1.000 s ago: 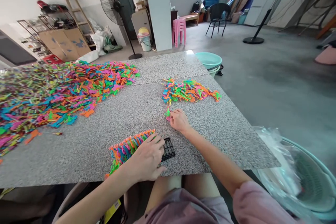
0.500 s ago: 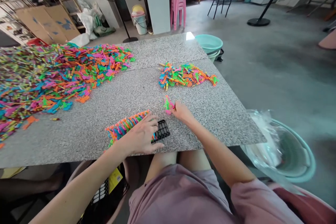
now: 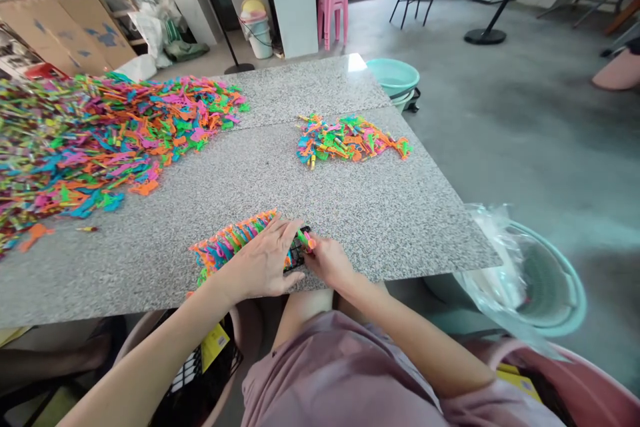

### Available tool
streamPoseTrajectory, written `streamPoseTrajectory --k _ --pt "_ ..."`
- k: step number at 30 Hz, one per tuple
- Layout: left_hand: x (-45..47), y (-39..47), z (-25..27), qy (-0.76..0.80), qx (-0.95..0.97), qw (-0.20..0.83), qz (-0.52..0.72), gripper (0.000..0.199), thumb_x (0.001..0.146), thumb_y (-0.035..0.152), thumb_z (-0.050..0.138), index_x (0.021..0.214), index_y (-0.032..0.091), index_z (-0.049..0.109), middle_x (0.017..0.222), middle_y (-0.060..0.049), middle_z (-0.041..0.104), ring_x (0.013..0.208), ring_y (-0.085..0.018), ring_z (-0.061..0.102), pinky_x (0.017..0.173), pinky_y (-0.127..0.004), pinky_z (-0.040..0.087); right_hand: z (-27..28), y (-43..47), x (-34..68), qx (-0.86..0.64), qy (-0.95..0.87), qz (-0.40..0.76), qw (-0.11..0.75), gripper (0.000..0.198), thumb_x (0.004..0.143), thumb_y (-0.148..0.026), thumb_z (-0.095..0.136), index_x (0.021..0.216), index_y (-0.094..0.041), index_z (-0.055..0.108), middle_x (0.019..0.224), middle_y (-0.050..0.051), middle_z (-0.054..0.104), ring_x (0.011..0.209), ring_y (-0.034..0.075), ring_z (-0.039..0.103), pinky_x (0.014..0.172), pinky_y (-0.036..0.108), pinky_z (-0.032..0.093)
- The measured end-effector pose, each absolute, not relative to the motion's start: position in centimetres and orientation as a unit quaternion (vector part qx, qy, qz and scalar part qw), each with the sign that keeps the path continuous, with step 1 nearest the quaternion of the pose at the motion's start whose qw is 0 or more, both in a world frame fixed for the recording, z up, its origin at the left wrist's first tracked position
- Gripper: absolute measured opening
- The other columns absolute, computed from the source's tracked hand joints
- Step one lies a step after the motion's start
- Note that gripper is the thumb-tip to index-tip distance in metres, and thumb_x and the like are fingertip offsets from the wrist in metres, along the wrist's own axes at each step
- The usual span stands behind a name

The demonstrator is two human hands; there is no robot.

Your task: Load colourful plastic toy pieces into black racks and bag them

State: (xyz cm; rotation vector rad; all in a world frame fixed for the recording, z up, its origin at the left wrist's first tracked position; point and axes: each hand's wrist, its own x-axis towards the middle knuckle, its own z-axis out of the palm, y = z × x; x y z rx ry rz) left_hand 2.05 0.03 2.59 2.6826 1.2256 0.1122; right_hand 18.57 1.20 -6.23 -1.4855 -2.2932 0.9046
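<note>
A black plastic grid tray (image 3: 297,255) lies near the table's front edge. A tight row of orange, pink, green and blue plastic pieces (image 3: 227,240) fills its left part. My left hand (image 3: 267,253) rests on top of the row, fingers stretched out, thumb apart toward the front edge. At the tray's right end, my right hand (image 3: 327,260) pinches small green, pink and orange plastic pieces (image 3: 307,239). The exact kind of these pieces is too small to tell. Part of the tray is hidden under my left hand.
A large heap of similar pieces (image 3: 115,140) covers the table's left side, and a smaller pile (image 3: 353,140) lies beyond my hands. Teal basins (image 3: 570,300) with clear plastic bags stand right of the speckled table (image 3: 400,213). A pink tub (image 3: 575,380) sits beside my right arm.
My right hand has moved left and toward me, bringing its plastic pieces from the bare tabletop to the tray's right end. My left hand stays on the row. The view has shifted slightly.
</note>
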Motion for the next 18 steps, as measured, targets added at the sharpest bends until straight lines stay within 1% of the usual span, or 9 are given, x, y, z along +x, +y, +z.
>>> streamPoseTrajectory --k 1,3,7,9,11,14,16,18 --pt "2.1 0.0 2.6 0.414 0.905 0.089 0.041 0.084 0.078 0.037 0.069 0.144 0.011 0.024 0.130 -0.020 0.052 0.127 -0.035 0.049 0.111 -0.056 0.037 -5.8 1.3 18.7 -0.506 -0.803 0.293 0.113 0.018 0.088 -0.016 0.054 0.105 -0.016 0.061 0.091 0.008 0.073 0.079 0.018 0.068 0.067 0.023 0.042" --pt "2.2 0.0 2.5 0.416 0.905 0.083 0.040 0.090 0.079 0.037 0.069 0.148 0.012 0.017 0.130 -0.020 0.053 0.125 -0.035 0.050 0.110 -0.056 0.038 -5.6 1.3 18.9 -0.508 -0.807 0.285 0.099 0.017 0.090 -0.019 0.055 0.105 -0.017 0.062 0.089 0.008 0.073 0.077 0.018 0.067 0.065 0.023 0.041" --pt "2.3 0.0 2.5 0.415 0.906 0.081 0.029 0.091 0.079 0.037 0.068 0.150 0.013 0.017 0.124 -0.016 0.056 0.122 -0.035 0.053 0.111 -0.057 0.036 -6.7 1.2 19.1 -0.533 -0.763 0.323 0.172 0.014 0.087 -0.030 0.065 0.097 -0.020 0.068 0.088 0.004 0.074 0.078 0.017 0.067 0.068 0.023 0.043" --pt "2.3 0.0 2.4 0.417 0.905 0.080 0.028 0.092 0.078 0.036 0.068 0.150 0.012 0.017 0.126 -0.017 0.054 0.124 -0.036 0.051 0.112 -0.057 0.035 -7.3 1.1 18.9 -0.518 -0.759 0.345 0.191 0.011 0.087 -0.029 0.065 0.094 -0.021 0.070 0.089 0.002 0.074 0.079 0.016 0.067 0.069 0.022 0.043" --pt "2.2 0.0 2.3 0.418 0.905 0.079 0.028 0.094 0.078 0.036 0.068 0.151 0.012 0.014 0.127 -0.018 0.053 0.125 -0.037 0.049 0.111 -0.057 0.035 -7.5 0.8 18.7 -0.504 -0.771 0.349 0.172 0.012 0.089 -0.028 0.064 0.095 -0.020 0.069 0.088 0.003 0.074 0.078 0.017 0.068 0.069 0.023 0.044" --pt "2.1 0.0 2.2 0.419 0.903 0.082 0.036 0.096 0.081 0.036 0.066 0.153 0.013 0.008 0.126 -0.018 0.053 0.124 -0.036 0.049 0.109 -0.057 0.037 -6.5 0.5 18.2 -0.514 -0.790 0.317 0.108 0.017 0.089 -0.028 0.062 0.102 -0.017 0.065 0.090 0.008 0.074 0.082 0.021 0.069 0.070 0.025 0.044" --pt "2.0 0.1 2.1 0.420 0.901 0.091 0.048 0.095 0.081 0.038 0.065 0.153 0.013 0.008 0.124 -0.017 0.053 0.122 -0.035 0.050 0.108 -0.057 0.038 -5.5 0.4 17.9 -0.514 -0.803 0.294 0.064 0.020 0.089 -0.026 0.062 0.107 -0.017 0.061 0.092 0.010 0.074 0.084 0.023 0.070 0.071 0.026 0.045" --pt "2.1 0.2 2.1 0.424 0.898 0.099 0.059 0.094 0.080 0.038 0.066 0.153 0.012 0.013 0.123 -0.017 0.053 0.120 -0.035 0.050 0.108 -0.057 0.038 -4.5 0.4 17.5 -0.504 -0.817 0.278 0.029 0.023 0.088 -0.022 0.061 0.110 -0.016 0.058 0.095 0.012 0.073 0.087 0.024 0.070 0.072 0.028 0.046"
